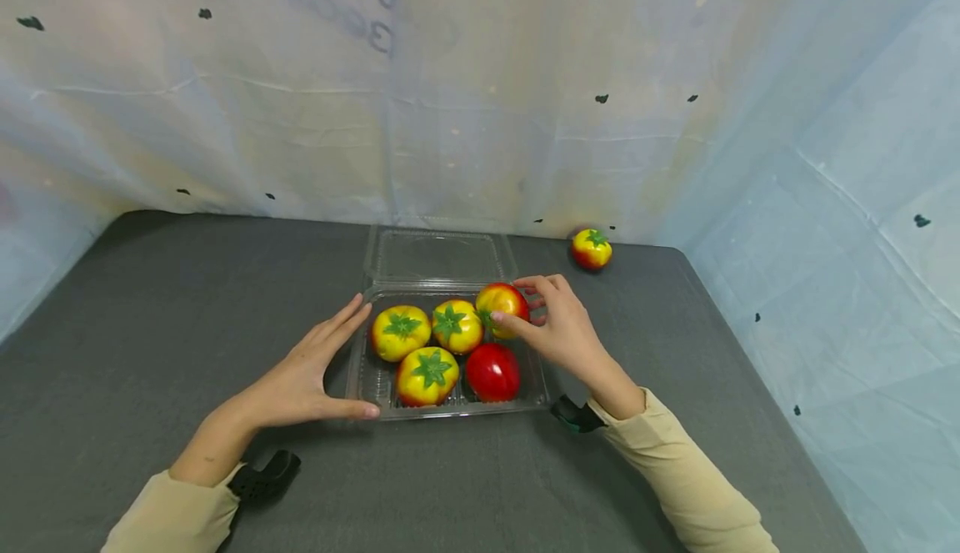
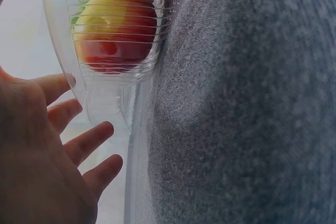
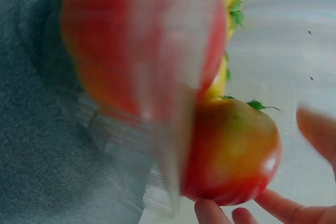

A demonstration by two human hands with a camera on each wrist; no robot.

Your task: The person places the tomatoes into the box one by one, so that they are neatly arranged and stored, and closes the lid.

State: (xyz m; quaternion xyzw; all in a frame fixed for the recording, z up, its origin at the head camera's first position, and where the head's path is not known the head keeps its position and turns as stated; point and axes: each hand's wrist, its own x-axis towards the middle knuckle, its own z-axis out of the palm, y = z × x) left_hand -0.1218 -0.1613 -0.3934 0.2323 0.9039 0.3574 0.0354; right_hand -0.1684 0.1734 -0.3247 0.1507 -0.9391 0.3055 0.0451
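Note:
A clear plastic clamshell box [image 1: 442,411] lies on the dark cloth with its lid [image 1: 440,257] folded back. Inside are several shiny yellow-and-red tomatoes [image 1: 427,376] with green leafy tops, and one tomato [image 1: 492,372] showing plain red. At the box's back right corner, my right hand [image 1: 562,324] has its fingers curled against the side of a red-and-yellow tomato [image 3: 236,150]; the thumb overlaps it in the head view but stands off it in the right wrist view. My left hand [image 1: 300,378] spreads its fingers along the left rim, fingertips right at the plastic [image 2: 79,90].
Another yellow-and-red tomato [image 1: 592,249] sits at the back right of the table [image 1: 187,303], near the pale sheet [image 1: 465,119] that hangs behind. A similar bluish sheet [image 1: 847,228] walls off the right side. Both wrists carry black bands [image 1: 266,476].

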